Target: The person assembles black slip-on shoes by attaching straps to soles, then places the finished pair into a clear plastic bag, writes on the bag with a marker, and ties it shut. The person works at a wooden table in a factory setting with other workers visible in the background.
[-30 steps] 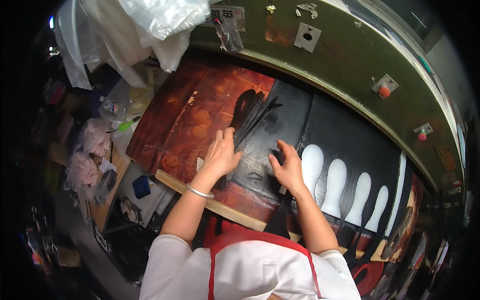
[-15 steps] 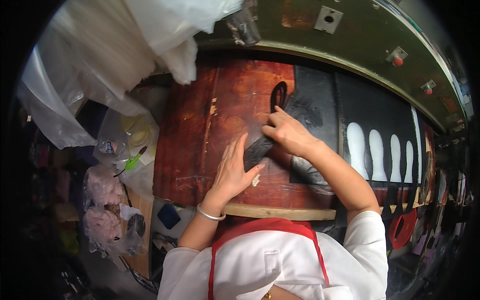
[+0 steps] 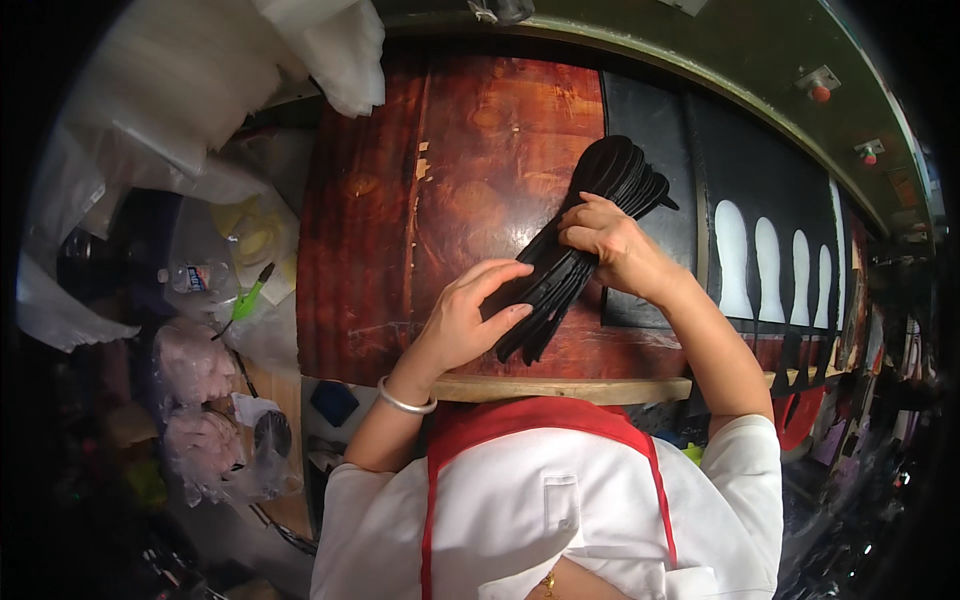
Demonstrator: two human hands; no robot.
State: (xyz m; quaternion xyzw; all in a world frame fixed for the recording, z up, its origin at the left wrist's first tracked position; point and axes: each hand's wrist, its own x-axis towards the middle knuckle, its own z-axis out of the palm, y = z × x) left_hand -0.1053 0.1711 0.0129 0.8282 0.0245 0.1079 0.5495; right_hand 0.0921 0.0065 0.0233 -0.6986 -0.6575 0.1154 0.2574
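A thick bundle of flat black strips point(image 3: 620, 168) lies slantwise over the reddish wooden board. Its far end fans out in rounded tips, and its near end narrows into several loose tails. My right hand point(image 3: 622, 245) is closed round the middle of the bundle, with some fingers hidden from sight. At the bundle's left side, my left hand point(image 3: 468, 318) has its thumb and fingers spread apart. Its fingertips come close to the strips or touch them; I cannot tell which.
Right of the bundle is a black panel point(image 3: 645, 115). Beyond it, white sole-shaped pieces point(image 3: 768, 270) lie in a row on black. Clear plastic sheeting point(image 3: 170, 90) hangs at far left, above a green-handled tool point(image 3: 250, 298). A green machine body point(image 3: 760, 60) borders the back.
The black bundle was smeared by motion beneath my hands with a loop sticking out; now it is gathered, its far end fanned to the right. The view has shifted slightly.
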